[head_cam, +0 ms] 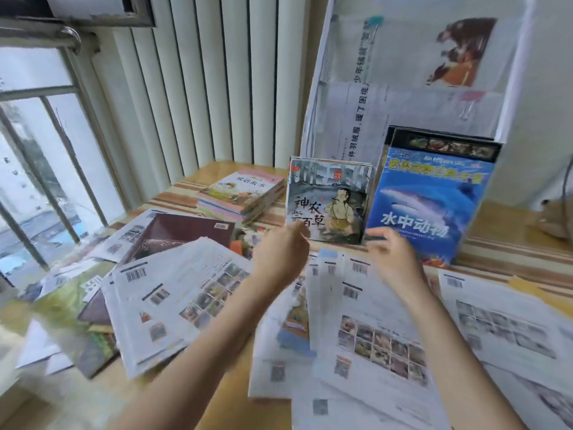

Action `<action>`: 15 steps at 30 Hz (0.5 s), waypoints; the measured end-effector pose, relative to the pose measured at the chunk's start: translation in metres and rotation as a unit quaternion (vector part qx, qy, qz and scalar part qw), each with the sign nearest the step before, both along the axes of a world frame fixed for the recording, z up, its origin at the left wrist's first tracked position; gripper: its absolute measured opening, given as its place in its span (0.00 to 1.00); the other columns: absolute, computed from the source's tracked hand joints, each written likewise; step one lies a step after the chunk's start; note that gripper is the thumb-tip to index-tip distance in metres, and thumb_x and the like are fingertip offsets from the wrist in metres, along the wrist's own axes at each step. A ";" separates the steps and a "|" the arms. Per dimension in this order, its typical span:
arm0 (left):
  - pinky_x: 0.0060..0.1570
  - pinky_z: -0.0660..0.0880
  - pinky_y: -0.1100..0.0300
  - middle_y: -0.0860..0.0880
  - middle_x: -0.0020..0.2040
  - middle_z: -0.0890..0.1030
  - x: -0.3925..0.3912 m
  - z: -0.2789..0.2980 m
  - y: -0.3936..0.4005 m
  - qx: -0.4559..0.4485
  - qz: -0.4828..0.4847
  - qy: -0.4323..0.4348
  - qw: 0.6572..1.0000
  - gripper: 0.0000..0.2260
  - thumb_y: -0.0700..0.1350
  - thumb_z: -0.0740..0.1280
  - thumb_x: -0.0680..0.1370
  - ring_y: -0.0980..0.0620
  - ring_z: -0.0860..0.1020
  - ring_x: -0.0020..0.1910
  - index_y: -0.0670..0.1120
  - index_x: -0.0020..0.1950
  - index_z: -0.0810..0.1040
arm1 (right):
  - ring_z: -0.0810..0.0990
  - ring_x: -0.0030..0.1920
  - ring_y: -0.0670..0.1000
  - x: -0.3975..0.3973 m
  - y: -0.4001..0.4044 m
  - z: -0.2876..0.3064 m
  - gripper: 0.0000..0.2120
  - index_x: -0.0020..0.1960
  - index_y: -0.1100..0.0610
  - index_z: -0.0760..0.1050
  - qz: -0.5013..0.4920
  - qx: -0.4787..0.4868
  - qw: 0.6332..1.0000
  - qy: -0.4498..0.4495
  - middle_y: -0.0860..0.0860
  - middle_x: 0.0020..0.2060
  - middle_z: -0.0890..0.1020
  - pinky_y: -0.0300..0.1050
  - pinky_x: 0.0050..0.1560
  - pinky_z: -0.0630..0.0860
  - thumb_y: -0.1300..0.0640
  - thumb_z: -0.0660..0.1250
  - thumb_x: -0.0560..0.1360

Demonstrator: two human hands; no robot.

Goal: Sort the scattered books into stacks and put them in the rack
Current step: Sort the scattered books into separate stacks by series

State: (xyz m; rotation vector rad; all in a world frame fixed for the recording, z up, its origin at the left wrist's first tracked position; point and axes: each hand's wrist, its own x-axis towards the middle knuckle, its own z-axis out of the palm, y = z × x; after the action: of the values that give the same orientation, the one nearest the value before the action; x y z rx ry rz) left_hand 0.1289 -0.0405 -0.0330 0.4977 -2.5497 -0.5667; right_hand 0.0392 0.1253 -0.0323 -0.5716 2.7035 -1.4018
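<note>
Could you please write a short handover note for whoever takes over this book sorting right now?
Left hand: at the lower left corner of the upright grey book; grip unclear.
Right hand: just right of that book's base, fingers relaxed, holding nothing.
Done: grey book and blue book stand against the rack; pink stack lies flat behind.
Left: loose books cover the table, mostly back cover up; stack them and rack everything.

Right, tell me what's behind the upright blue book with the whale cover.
Directly behind the blue whale-cover book stands another dark-edged book, only its top and left edge showing. Behind both rises the white mesh rack holding papers. The hidden book's cover cannot be seen.
</note>
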 end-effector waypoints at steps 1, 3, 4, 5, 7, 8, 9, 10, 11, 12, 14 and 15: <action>0.51 0.75 0.52 0.43 0.59 0.79 0.002 -0.009 0.020 0.032 -0.039 -0.084 0.995 0.16 0.44 0.59 0.79 0.43 0.77 0.56 0.46 0.66 0.70 | 0.79 0.52 0.58 -0.003 0.019 -0.005 0.15 0.63 0.56 0.70 -0.035 0.033 0.999 0.002 0.59 0.56 0.80 0.47 0.48 0.74 0.61 0.62 0.76; 0.66 0.64 0.48 0.37 0.71 0.66 0.004 -0.027 0.051 0.039 -0.091 -0.222 0.970 0.29 0.52 0.58 0.80 0.39 0.65 0.70 0.40 0.76 0.54 | 0.75 0.60 0.62 -0.002 0.052 -0.014 0.22 0.68 0.59 0.63 -0.058 0.139 0.988 -0.025 0.62 0.63 0.74 0.51 0.57 0.72 0.57 0.63 0.77; 0.71 0.58 0.48 0.36 0.74 0.60 0.004 -0.034 0.062 0.018 -0.095 -0.251 0.963 0.33 0.54 0.58 0.80 0.39 0.58 0.73 0.39 0.77 0.48 | 0.73 0.62 0.63 0.002 0.065 -0.018 0.24 0.70 0.59 0.60 -0.050 0.182 0.981 -0.053 0.63 0.65 0.72 0.52 0.59 0.70 0.53 0.63 0.77; 0.72 0.54 0.47 0.36 0.75 0.57 0.005 -0.038 0.070 0.010 -0.089 -0.251 0.964 0.35 0.56 0.57 0.80 0.39 0.54 0.74 0.40 0.77 0.45 | 0.70 0.65 0.63 0.007 0.075 -0.022 0.26 0.71 0.59 0.58 -0.032 0.211 0.974 -0.080 0.62 0.67 0.70 0.53 0.62 0.68 0.50 0.62 0.78; 0.69 0.60 0.48 0.37 0.73 0.62 0.003 -0.036 0.080 0.072 -0.066 -0.198 0.975 0.33 0.54 0.58 0.80 0.39 0.60 0.72 0.42 0.77 0.48 | 0.62 0.71 0.61 0.021 0.084 -0.032 0.30 0.74 0.57 0.54 0.014 0.258 0.963 -0.081 0.59 0.72 0.62 0.55 0.69 0.61 0.45 0.59 0.78; 0.65 0.65 0.50 0.38 0.70 0.67 0.002 -0.032 0.082 0.136 -0.055 -0.160 0.976 0.31 0.52 0.60 0.80 0.40 0.66 0.69 0.43 0.77 0.51 | 0.58 0.73 0.59 0.027 0.085 -0.037 0.31 0.75 0.56 0.53 0.030 0.280 0.958 -0.053 0.58 0.74 0.59 0.55 0.72 0.56 0.44 0.57 0.79; 0.62 0.69 0.51 0.39 0.68 0.71 0.001 -0.028 0.081 0.206 -0.042 -0.124 0.970 0.28 0.50 0.61 0.79 0.40 0.70 0.65 0.45 0.76 0.54 | 0.55 0.75 0.58 0.032 0.084 -0.043 0.31 0.76 0.57 0.51 0.033 0.289 0.957 -0.019 0.58 0.75 0.56 0.55 0.73 0.51 0.44 0.55 0.80; 0.61 0.70 0.51 0.40 0.67 0.71 0.000 -0.024 0.080 0.273 -0.033 -0.089 0.957 0.27 0.48 0.62 0.79 0.42 0.72 0.63 0.46 0.75 0.57 | 0.52 0.75 0.57 0.036 0.081 -0.048 0.30 0.76 0.57 0.49 0.027 0.287 0.958 0.008 0.59 0.75 0.55 0.55 0.73 0.48 0.44 0.53 0.80; 0.61 0.70 0.52 0.41 0.67 0.71 -0.001 -0.023 0.077 0.327 -0.027 -0.061 0.943 0.26 0.45 0.63 0.78 0.43 0.72 0.63 0.46 0.74 0.59 | 0.50 0.76 0.57 0.039 0.078 -0.052 0.30 0.77 0.57 0.46 0.016 0.280 0.959 0.027 0.60 0.76 0.53 0.55 0.74 0.45 0.45 0.51 0.81; 0.60 0.70 0.53 0.43 0.66 0.70 -0.002 -0.021 0.073 0.370 -0.019 -0.038 0.928 0.24 0.43 0.64 0.78 0.44 0.72 0.62 0.46 0.73 0.61 | 0.48 0.76 0.57 0.040 0.076 -0.055 0.30 0.77 0.57 0.44 0.005 0.272 0.962 0.036 0.60 0.76 0.51 0.55 0.74 0.43 0.46 0.50 0.81; 0.52 0.70 0.55 0.43 0.59 0.73 -0.003 -0.021 0.061 0.470 0.014 0.017 0.882 0.21 0.38 0.62 0.77 0.46 0.73 0.55 0.44 0.70 0.66 | 0.47 0.76 0.57 0.039 0.071 -0.059 0.31 0.77 0.56 0.42 -0.001 0.248 0.968 0.041 0.60 0.76 0.50 0.53 0.75 0.42 0.47 0.51 0.81; 0.46 0.70 0.56 0.43 0.53 0.74 -0.003 -0.022 0.054 0.525 0.039 0.042 0.849 0.18 0.36 0.61 0.77 0.47 0.73 0.49 0.42 0.67 0.68 | 0.48 0.76 0.57 0.039 0.069 -0.060 0.31 0.77 0.56 0.42 0.001 0.233 0.972 0.042 0.59 0.76 0.51 0.53 0.75 0.43 0.48 0.52 0.81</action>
State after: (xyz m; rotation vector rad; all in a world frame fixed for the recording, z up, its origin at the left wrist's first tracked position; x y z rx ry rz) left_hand 0.1256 0.0137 -0.0550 0.8821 -1.9061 -1.8986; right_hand 0.0778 0.1948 -0.0919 -0.6005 2.9442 -0.7065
